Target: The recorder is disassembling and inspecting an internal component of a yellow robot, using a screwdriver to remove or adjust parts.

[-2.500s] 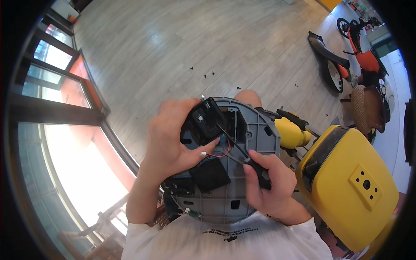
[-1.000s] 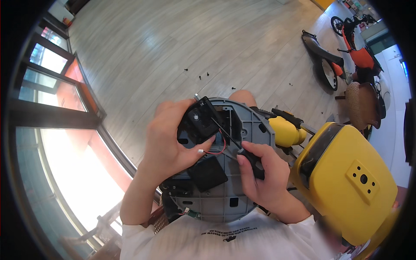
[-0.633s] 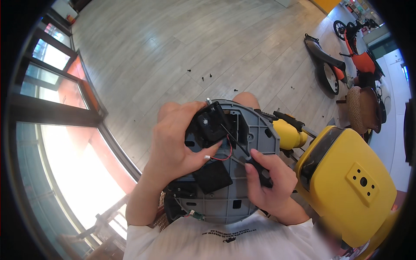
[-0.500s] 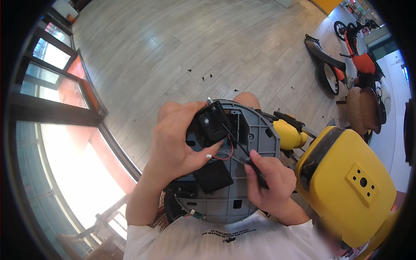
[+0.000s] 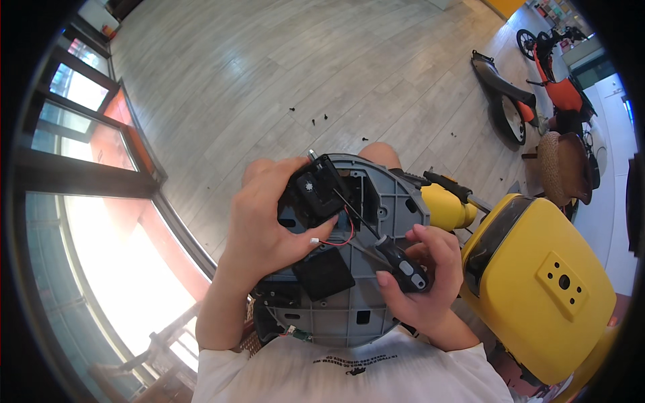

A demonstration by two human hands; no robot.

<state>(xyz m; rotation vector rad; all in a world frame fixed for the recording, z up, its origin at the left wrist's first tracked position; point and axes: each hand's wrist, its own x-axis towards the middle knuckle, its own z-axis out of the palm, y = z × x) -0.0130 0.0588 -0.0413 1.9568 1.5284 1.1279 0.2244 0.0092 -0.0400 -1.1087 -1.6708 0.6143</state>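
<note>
My left hand [image 5: 259, 221] is closed around a black motor module [image 5: 319, 191] with a small white gear-shaped mark and a metal shaft end. A red wire with a white connector [image 5: 314, 240] hangs from the module near my left thumb. In my right hand [image 5: 440, 289], a screwdriver [image 5: 403, 265] lies loosely, thumb and fingers spread around its black-and-grey handle. Its tip meets the module's right side. Below, a round grey plastic chassis [image 5: 379, 312] rests on my lap, with a black square part [image 5: 326, 274] on it.
Several small dark screws [image 5: 314, 122] lie on the wood floor ahead. A large yellow case [image 5: 537, 282] stands close on my right. Farther right are a wicker chair [image 5: 551, 164], a dark curved scooter part [image 5: 504, 101] and an orange bike [image 5: 561, 94]. Glass doors [image 5: 114, 255] line the left.
My right fingers have loosened and spread around the screwdriver handle, exposing more of it. The module, chassis and left hand have shifted slightly left in view.
</note>
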